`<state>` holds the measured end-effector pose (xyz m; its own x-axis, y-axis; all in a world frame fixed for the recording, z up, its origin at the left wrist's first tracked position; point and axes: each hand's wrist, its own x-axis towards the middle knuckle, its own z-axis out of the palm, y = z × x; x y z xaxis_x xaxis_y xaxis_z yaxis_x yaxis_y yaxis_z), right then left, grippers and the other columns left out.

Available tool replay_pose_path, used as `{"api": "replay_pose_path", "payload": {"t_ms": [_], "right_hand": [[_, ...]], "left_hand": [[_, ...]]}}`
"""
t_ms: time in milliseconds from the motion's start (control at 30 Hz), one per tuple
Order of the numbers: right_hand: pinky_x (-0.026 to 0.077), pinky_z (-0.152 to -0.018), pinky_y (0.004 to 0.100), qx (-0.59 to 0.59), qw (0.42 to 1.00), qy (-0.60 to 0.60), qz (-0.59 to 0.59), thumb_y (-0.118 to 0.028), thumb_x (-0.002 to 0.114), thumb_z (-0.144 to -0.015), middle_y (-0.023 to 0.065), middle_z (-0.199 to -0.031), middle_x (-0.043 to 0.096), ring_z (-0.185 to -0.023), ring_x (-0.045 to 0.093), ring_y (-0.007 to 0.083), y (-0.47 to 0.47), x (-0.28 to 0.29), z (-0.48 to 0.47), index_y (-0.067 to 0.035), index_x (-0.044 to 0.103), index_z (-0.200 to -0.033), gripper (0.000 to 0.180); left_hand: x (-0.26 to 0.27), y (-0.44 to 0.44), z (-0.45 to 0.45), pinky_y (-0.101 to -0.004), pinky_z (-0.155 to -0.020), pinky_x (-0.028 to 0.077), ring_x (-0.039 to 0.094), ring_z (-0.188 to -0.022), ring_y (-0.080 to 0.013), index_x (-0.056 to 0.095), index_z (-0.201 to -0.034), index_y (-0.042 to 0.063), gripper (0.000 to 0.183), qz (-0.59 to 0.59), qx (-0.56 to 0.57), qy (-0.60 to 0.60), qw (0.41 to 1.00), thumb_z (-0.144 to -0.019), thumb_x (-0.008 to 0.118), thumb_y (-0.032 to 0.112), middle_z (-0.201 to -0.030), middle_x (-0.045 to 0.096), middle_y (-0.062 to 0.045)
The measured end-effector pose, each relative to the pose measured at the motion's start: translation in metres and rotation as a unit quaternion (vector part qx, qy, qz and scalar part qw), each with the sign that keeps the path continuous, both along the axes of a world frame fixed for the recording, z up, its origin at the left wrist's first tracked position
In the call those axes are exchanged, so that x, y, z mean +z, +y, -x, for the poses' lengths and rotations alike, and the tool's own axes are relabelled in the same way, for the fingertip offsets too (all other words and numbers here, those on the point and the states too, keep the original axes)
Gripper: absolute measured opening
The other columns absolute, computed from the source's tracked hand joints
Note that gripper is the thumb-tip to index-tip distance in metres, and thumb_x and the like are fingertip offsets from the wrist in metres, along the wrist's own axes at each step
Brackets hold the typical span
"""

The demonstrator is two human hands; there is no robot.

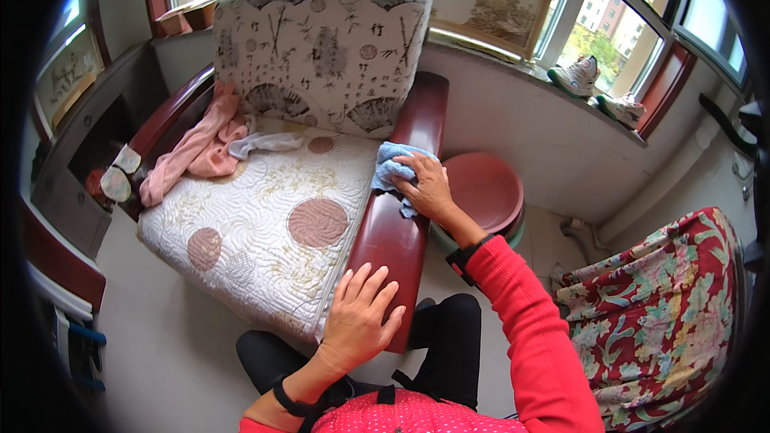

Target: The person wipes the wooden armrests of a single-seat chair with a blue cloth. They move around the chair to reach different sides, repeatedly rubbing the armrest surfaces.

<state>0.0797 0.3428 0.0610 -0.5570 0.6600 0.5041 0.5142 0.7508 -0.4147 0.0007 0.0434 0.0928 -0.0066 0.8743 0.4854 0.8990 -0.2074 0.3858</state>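
Note:
My right hand (427, 185) presses a bunched light-blue cloth (394, 159) onto the dark red wooden armrest (385, 240) of an armchair. One end of the cloth hangs loose below my fingers. Nearer to me, my left hand (361, 316) rests flat at the front end of the same armrest, fingers spread and holding nothing. Beside the armrest lies the chair's quilted white seat cover (258, 234), patterned with brown circles. Behind it stands the backrest (325, 54), in pale fabric printed with fans and bamboo.
A pink cloth (201, 147) drapes over the far armrest, beside a white cloth (264, 143). Stacked basins (484, 189) stand right of the chair. Shoes (577, 77) and framed pictures (469, 3) line the windowsill. A floral red cover (656, 319) hangs over something at right.

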Motion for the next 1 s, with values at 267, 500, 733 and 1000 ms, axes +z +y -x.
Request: {"api": "replay_pose_path", "payload": {"t_ms": [267, 500, 733, 1000], "right_hand": [[0.035, -0.106, 0.0591, -0.077, 0.997, -0.016, 0.011, -0.043, 0.069, -0.089, 0.0069, -0.138, 0.055, -0.131, 0.046, 0.0332, 0.032, 0.001, 0.017, -0.029, 0.062, -0.128, 0.042], [0.036, -0.111, 0.0483, -0.004, 1.0, -0.002, -0.015, -0.033, 0.074, -0.086, 0.0137, -0.138, 0.053, -0.131, 0.046, 0.0363, -0.01, -0.005, -0.006, -0.024, 0.06, -0.129, 0.046], [0.031, -0.114, 0.0507, 0.122, 0.992, 0.025, 0.009, -0.027, 0.074, -0.086, 0.0155, -0.142, 0.05, -0.137, 0.041, 0.0383, -0.122, -0.003, -0.05, -0.02, 0.061, -0.13, 0.046], [0.032, -0.113, 0.0492, 0.109, 0.994, 0.016, 0.017, -0.026, 0.076, -0.085, 0.0169, -0.143, 0.05, -0.134, 0.043, 0.038, -0.093, 0.003, -0.038, -0.02, 0.061, -0.13, 0.048]], "left_hand": [[-0.002, 0.0, 0.001, -0.0514, -0.112, 0.034, 0.049, -0.132, -0.0361, 0.066, -0.117, 0.007, 0.035, 0.001, -0.005, -0.022, 1.0, -0.086, 0.072, 0.023, -0.134, 0.058, -0.014], [-0.004, -0.001, 0.0, -0.0516, -0.112, 0.034, 0.049, -0.131, -0.0352, 0.066, -0.118, 0.006, 0.036, -0.016, -0.006, -0.009, 1.0, -0.086, 0.072, 0.025, -0.135, 0.058, -0.014], [-0.007, -0.005, -0.001, -0.0516, -0.113, 0.032, 0.048, -0.13, -0.0332, 0.065, -0.121, 0.007, 0.041, -0.019, 0.007, 0.028, 0.999, -0.089, 0.067, 0.034, -0.134, 0.058, -0.014], [-0.009, -0.006, -0.001, -0.0525, -0.112, 0.033, 0.049, -0.13, -0.0331, 0.067, -0.119, 0.008, 0.04, -0.024, 0.017, 0.028, 0.999, -0.089, 0.067, 0.034, -0.135, 0.059, -0.013]]}}
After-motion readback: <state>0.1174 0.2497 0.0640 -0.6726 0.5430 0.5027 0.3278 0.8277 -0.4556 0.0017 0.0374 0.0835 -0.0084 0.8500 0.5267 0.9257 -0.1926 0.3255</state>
